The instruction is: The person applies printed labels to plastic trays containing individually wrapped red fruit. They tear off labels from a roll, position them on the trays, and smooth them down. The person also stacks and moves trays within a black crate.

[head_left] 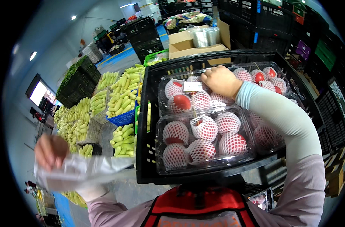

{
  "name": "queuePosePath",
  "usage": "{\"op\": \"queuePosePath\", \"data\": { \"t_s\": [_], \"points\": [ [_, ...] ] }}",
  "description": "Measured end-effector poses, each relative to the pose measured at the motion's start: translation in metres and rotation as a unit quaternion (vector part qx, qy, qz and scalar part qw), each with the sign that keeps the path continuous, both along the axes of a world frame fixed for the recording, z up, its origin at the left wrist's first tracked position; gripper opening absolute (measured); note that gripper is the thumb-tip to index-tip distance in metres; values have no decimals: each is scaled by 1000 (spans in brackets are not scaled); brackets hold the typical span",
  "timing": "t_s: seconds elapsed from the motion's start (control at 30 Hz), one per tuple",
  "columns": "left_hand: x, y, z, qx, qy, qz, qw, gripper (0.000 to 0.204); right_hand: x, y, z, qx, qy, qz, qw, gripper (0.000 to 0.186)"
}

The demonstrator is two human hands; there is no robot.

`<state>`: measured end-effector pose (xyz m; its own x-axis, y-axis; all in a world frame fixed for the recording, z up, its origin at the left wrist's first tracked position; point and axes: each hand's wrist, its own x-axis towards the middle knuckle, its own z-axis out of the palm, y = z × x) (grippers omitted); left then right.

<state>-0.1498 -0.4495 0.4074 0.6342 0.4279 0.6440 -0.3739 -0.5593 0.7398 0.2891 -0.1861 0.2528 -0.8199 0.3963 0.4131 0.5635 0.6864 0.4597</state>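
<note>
My left hand [51, 151], blurred by motion at the left, is closed on a whitish translucent sheet [81, 168] that trails to the right toward the crate. My right hand [222, 81] rests with curled fingers on the far left clear plastic box, beside a small white label [193, 86]. Its fingertips are hidden, so what they grip cannot be seen. Clear boxes of red round fruit in white foam nets fill the black crate [214, 174]. The near left box [250, 151] shows several fruits under its lid. My right forearm partly covers the boxes on the right.
Pale green squash [123, 92] fill several crates at the left, one a blue crate [123, 119]. Behind the black crate stands an open cardboard box [180, 43] with clear plastic containers. Stacked dark crates [252, 22] rise at the back right.
</note>
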Motion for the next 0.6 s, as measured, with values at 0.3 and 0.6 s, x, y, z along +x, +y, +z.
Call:
{"op": "queuePosePath", "data": {
  "t_s": [0.3,0.6],
  "points": [
    [-12,-159,-17,60,-293,155,942,23,5,-2,0,-17,-14,-33,999,13],
    [112,-17,-85,-2,-185,95,978,17,-22,-40,65,-113,77,-18,991,15]
  ]
}}
